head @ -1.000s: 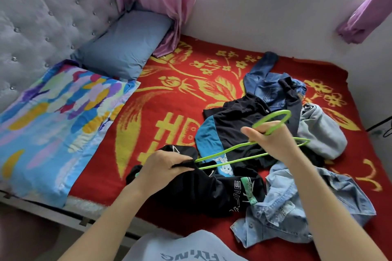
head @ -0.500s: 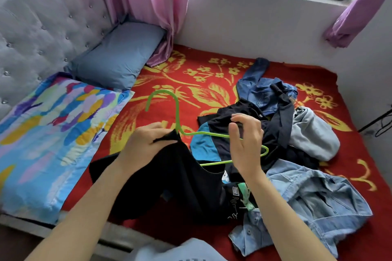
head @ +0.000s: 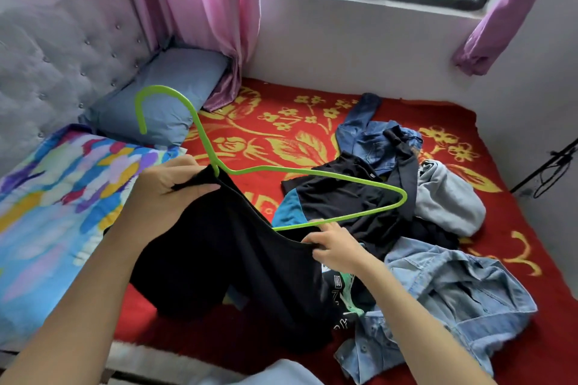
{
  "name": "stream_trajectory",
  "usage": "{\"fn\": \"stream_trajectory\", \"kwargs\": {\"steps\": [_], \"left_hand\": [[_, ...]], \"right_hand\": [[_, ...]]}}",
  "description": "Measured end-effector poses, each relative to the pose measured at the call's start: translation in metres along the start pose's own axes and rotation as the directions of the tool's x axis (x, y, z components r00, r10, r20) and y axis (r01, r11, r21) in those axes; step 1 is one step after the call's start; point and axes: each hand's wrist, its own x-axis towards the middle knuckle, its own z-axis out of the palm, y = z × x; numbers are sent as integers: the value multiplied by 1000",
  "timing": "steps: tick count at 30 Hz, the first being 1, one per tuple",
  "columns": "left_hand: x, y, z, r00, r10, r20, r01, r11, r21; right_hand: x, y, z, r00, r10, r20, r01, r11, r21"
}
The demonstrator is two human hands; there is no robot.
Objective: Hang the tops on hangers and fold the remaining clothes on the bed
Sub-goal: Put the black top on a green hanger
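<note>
A black top (head: pixel 237 262) hangs in front of me above the red bed (head: pixel 281 141). My left hand (head: pixel 169 187) pinches its neck edge right at the base of the hook of a green hanger (head: pixel 312 172). One hanger arm is inside the top; the other arm sticks out bare to the right. My right hand (head: pixel 337 247) grips the top's edge just under the hanger's bottom bar. More clothes lie on the bed: a black and teal top (head: pixel 337 197), dark jeans (head: pixel 375 137), a grey garment (head: pixel 447 200) and a light denim shirt (head: pixel 453 294).
A colourful pillow (head: pixel 62 197) and a blue-grey pillow (head: pixel 162 97) lie at the left by the padded headboard (head: pixel 56 50). Pink curtains (head: pixel 203 3) hang by the window. The wall runs along the bed's far side and right side.
The hanger's hook has swung up and to the left, and the top has been lifted off the bed. My right hand has dropped from the hanger bar to the top's edge.
</note>
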Motion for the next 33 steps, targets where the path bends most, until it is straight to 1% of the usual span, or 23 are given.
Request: {"fn": "stream_trajectory", "kwargs": {"steps": [1,2,3,4,6,7,10,12,14,16,18,19,21,22,23,24,25,26,28,30,31,33], "left_hand": [[0,-1,-5,1000,2,-14,-2,1000,2],[-1,-5,-11,1000,-4,-26,4,1000,-6],[-3,-9,-17,999,-17,-35,16,1000,-3],[-5,-15,-22,999,-33,-31,33,999,14],[-13,-32,-32,999,-31,19,29,993,111],[-16,-40,-35,998,-12,56,1,984,180],[-21,-51,-33,993,50,111,-84,938,336],[-22,-52,-21,980,160,122,-196,892,407],[-25,-46,7,952,282,116,-303,841,447],[-27,-33,39,947,310,88,-314,827,465],[-25,-23,60,958,286,16,-259,840,478],[-24,-21,64,964,266,-22,-225,855,468],[-19,-16,63,972,228,-61,-188,903,386],[-18,-14,60,976,209,-60,-176,923,341],[-16,-13,58,981,187,-48,-163,937,307],[-14,-12,56,986,162,-34,-146,950,277],[-12,-12,55,990,142,-24,-132,959,251],[-11,-11,54,992,129,-15,-121,964,237],[-8,-10,55,994,109,-7,-104,962,253],[-8,-9,53,994,105,-11,-96,944,315],[-7,-9,51,994,106,-5,-98,933,345],[-6,-12,41,996,90,18,-90,920,382]], "right_hand": [[-3,6,-2,998,12,57,1,977,-215],[-7,11,-8,999,24,46,-7,940,-342],[-12,16,-17,999,-5,-40,-11,914,-405],[-17,26,-26,983,-66,-169,-15,898,-439],[-28,39,-51,906,-213,-366,20,885,-466],[-35,39,-63,882,-239,-407,23,884,-467],[-52,22,-82,859,-246,-450,30,901,-433],[-53,8,-84,834,-209,-511,49,950,-308],[-51,-19,-82,807,-198,-557,108,976,-191],[-45,-55,-75,791,-262,-553,197,965,-174],[-42,-87,-73,797,-306,-520,225,951,-213],[-41,-95,-76,809,-294,-508,212,954,-213],[-40,-97,-87,852,-201,-484,172,980,-104],[-41,-95,-92,850,-178,-496,176,983,-53],[-41,-92,-97,837,-169,-520,170,984,-46],[-39,-88,-101,826,-176,-536,167,984,-66],[-36,-87,-106,839,-182,-512,157,983,-92],[-34,-88,-111,867,-189,-460,156,982,-110],[-28,-88,-119,930,-193,-312,148,976,-162],[-26,-93,-125,952,-223,-211,169,954,-247],[-25,-93,-125,949,-246,-199,185,941,-282],[-25,-88,-129,930,-281,-237,173,904,-392]]}}
